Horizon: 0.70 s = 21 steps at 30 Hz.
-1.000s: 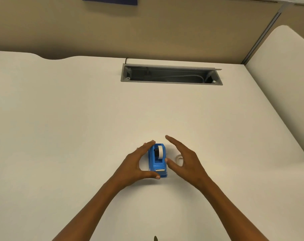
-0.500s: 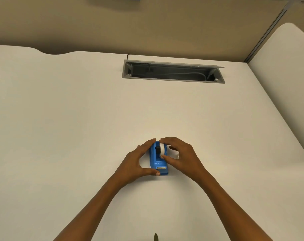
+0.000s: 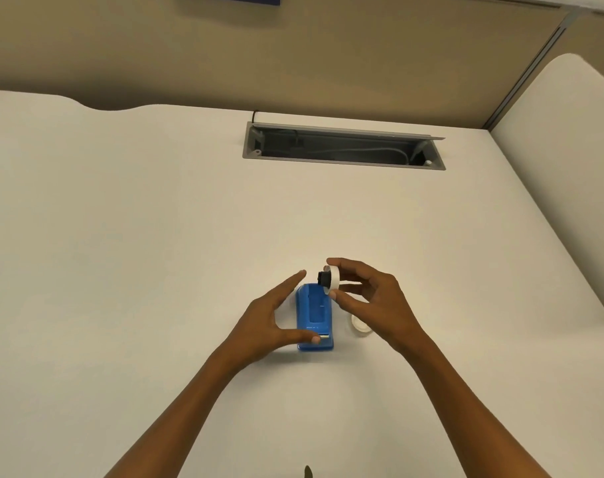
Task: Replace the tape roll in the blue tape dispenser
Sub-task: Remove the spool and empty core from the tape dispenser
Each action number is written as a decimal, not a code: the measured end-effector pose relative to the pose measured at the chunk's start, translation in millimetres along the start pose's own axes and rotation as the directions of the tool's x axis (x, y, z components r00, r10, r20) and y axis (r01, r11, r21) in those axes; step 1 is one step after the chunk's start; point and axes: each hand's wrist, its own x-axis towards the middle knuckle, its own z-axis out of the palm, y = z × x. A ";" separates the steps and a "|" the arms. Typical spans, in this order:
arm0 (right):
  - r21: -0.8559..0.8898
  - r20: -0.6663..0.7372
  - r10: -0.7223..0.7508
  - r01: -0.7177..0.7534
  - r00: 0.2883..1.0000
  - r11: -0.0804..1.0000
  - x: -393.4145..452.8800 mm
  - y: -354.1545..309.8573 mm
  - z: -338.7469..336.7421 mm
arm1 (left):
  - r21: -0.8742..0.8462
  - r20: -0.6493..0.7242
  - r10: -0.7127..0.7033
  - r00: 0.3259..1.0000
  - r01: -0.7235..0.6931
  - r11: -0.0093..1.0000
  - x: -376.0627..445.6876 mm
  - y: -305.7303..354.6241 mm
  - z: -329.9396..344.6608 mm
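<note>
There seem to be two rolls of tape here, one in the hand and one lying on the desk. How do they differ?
The held tape roll is up in the air, pinched by the right hand above the blue tape dispenser; the spare tape roll lies flat on the desk, partly hidden by that hand. The held tape roll stands on edge and carries a black hub; no hub shows on the spare tape roll. Both look whitish and round.

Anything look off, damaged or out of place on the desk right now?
Nothing stands out. The blue dispenser sits flat on the desk, steadied by the left hand. The right hand holds the tape roll, black hub still in it, above the dispenser. Another roll lies beside it.
</note>
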 end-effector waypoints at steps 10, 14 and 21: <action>0.223 0.022 0.095 -0.097 0.995 0.970 -16.7 -25.4 3.9 | -0.337 -0.195 0.066 0.979 -0.130 0.933 -12.9 49.2 -6.3; 0.247 0.004 0.106 -0.104 0.994 0.963 -19.9 -32.2 8.7 | -0.375 -0.221 0.004 0.975 -0.088 0.923 -16.2 55.1 -3.7; 0.243 -0.038 0.113 -0.100 0.993 0.965 -22.6 -34.0 10.2 | -0.489 -0.219 -0.078 0.973 -0.040 0.872 -19.0 61.3 -3.8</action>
